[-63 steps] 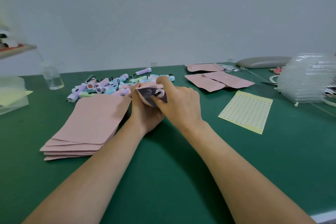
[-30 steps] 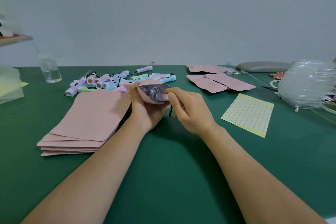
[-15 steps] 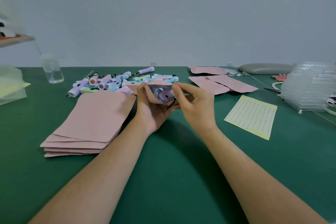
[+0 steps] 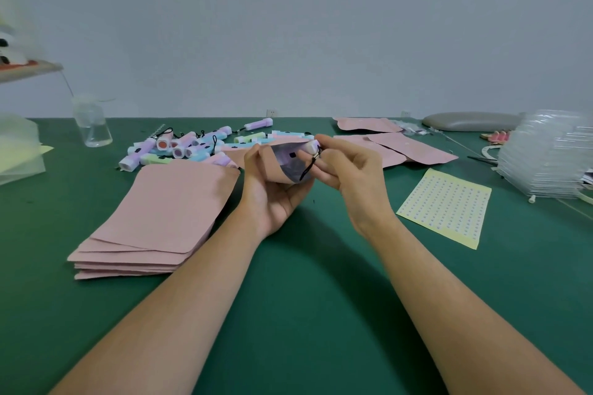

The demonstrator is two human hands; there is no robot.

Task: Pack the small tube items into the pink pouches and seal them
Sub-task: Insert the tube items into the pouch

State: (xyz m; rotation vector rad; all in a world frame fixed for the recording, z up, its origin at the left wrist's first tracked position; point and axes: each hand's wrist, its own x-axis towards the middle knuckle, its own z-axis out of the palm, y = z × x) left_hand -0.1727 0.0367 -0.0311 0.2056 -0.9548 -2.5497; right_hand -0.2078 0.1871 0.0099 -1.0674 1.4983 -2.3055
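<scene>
Pouch stack (image 4: pixel 160 212) lies flat at left on the green table (image 4: pixel 305 282), with the tube pile (image 4: pixel 192 146) just behind it. Centre: left hand (image 4: pixel 272 192) grips an open pouch (image 4: pixel 290 163), mouth facing right, silvery lining visible. Right hand (image 4: pixel 356 176) pinches a pale tube (image 4: pixel 310 146) at the pouch mouth; its black cord (image 4: pixel 308 167) dangles across the opening. Hands close together. Further right: flat pouches (image 4: pixel 417 151), sticker sheet (image 4: pixel 446 205), clear plastic stack (image 4: pixel 545 157) at the edge.

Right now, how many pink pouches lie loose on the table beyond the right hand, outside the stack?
3: the back pouch, and in front of it the overlapping left pouch and right pouch. The right hand may hide others.
</scene>
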